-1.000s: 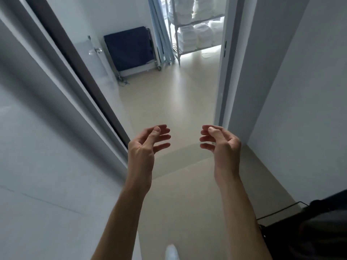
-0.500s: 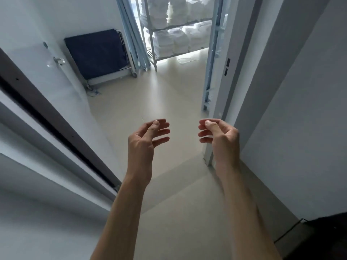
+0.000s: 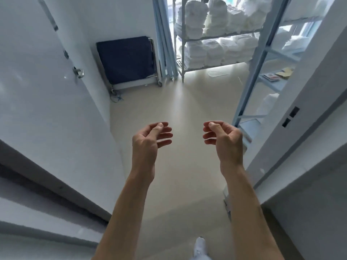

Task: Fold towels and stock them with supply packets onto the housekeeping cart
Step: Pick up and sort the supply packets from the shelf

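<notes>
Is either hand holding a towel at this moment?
No. The left hand and the right hand are both empty with loosely curled fingers, while the folded towels sit on the far shelf rack.

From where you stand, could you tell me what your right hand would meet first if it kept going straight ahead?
Probably nothing close: the right hand has open floor ahead, then likely the towel shelf, though depth is unclear.
</notes>
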The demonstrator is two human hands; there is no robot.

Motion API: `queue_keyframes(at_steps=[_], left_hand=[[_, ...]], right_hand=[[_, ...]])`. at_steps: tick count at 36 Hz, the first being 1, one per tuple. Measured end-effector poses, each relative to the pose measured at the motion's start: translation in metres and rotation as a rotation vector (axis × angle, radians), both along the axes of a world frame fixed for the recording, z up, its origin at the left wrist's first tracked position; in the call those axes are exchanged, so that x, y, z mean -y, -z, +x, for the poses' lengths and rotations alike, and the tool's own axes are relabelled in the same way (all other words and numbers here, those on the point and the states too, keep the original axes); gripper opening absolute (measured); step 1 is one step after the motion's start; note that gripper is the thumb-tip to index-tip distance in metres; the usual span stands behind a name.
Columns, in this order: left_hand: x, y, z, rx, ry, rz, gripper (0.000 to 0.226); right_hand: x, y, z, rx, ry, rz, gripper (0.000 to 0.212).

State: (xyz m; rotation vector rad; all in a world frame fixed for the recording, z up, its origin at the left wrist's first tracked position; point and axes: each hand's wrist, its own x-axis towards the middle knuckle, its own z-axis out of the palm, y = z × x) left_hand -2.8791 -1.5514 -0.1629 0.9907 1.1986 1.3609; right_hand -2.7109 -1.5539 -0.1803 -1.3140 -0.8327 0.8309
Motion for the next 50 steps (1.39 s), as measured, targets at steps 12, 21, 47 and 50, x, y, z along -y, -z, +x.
queue_keyframes(at_steps=[12, 21, 47, 50], left_hand=[[-0.196, -0.021, 0.014, 0.076, -0.197, 0.067, 0.022], [-0.384, 0.009, 0.037, 0.113, -0.123, 0.046, 0.023], [-0.891, -0.007, 0.179, 0.027, 0.218, 0.035, 0.021], [-0.948, -0.007, 0.206, -0.008, 0.2, 0.03, 0.021]], right_hand=[[-0.22, -0.037, 0.033, -0.001, -0.223, 0.056, 0.024], [-0.402, -0.012, 0.04, 0.032, -0.187, 0.029, 0.021], [-0.861, -0.017, 0.181, 0.024, 0.131, 0.056, 0.018], [-0.919, -0.017, 0.21, 0.003, 0.111, 0.068, 0.019]])
